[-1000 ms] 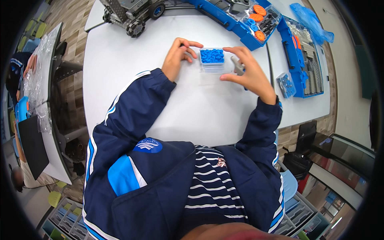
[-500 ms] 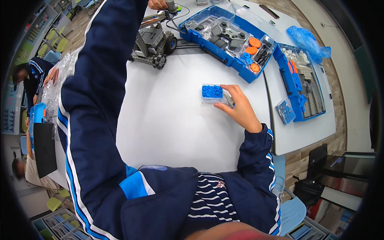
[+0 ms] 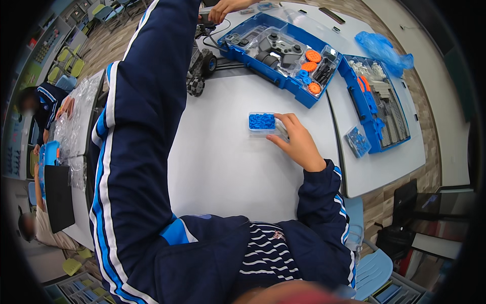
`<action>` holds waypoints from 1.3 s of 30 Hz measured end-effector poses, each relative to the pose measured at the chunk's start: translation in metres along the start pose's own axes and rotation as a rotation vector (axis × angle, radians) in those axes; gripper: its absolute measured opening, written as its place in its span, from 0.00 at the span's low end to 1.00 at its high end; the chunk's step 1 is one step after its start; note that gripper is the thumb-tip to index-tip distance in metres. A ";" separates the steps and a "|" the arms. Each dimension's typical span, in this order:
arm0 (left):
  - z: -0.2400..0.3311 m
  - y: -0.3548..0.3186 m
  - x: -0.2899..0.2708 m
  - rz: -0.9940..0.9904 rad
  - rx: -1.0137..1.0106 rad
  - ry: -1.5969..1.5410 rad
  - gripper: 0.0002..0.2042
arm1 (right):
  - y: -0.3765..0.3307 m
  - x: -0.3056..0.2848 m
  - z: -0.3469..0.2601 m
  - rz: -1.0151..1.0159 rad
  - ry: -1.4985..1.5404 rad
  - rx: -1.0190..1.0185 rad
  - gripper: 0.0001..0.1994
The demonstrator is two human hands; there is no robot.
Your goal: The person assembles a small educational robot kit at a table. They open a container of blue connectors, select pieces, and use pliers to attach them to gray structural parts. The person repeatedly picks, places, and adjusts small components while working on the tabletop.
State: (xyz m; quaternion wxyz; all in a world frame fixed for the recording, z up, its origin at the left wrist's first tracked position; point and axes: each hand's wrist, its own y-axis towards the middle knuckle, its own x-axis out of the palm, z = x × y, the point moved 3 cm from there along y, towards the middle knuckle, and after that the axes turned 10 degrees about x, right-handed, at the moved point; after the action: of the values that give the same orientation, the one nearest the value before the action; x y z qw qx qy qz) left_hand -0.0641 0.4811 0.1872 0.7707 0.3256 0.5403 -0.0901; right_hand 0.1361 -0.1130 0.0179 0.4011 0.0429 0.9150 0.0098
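My right hand grips a small clear plastic box by its right end, thumb on the near side and fingers on the far side. Blue connector pins fill the box, and it rests on the white table. Something pale shows between box and palm, too covered to name. My left arm, in its dark blue sleeve, reaches far across the table and out past the upper edge, so that hand is not visible. Partly behind the sleeve stands a grey robot vehicle with black wheels.
Another hand, apparently another person's, touches a dark part above the vehicle. A blue case with a controller and orange gears lies beyond. Right of it are a second blue case, a clear box of blue pieces and a crumpled blue bag.
My left sleeve has swung right and covers more of the vehicle. The other hand shows more at the top. My right hand keeps its grip on the box; the whole view has shifted slightly.
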 end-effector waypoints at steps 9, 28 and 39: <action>0.056 -0.026 -0.011 -0.162 -0.003 0.168 0.14 | -0.004 0.000 0.000 0.040 -0.045 -0.017 0.26; -0.010 0.006 0.041 -0.118 -0.059 0.155 0.27 | -0.003 0.000 0.007 0.098 0.030 -0.065 0.23; 0.071 -0.014 0.060 -0.056 0.280 0.212 0.31 | -0.002 0.002 0.006 0.074 0.000 -0.066 0.22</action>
State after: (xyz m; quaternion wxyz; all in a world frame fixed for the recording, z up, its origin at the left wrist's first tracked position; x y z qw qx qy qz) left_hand 0.0079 0.4408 0.1423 0.6538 0.4222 0.6095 -0.1511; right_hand 0.1384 -0.1144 0.0121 0.4018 0.0631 0.9119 0.0549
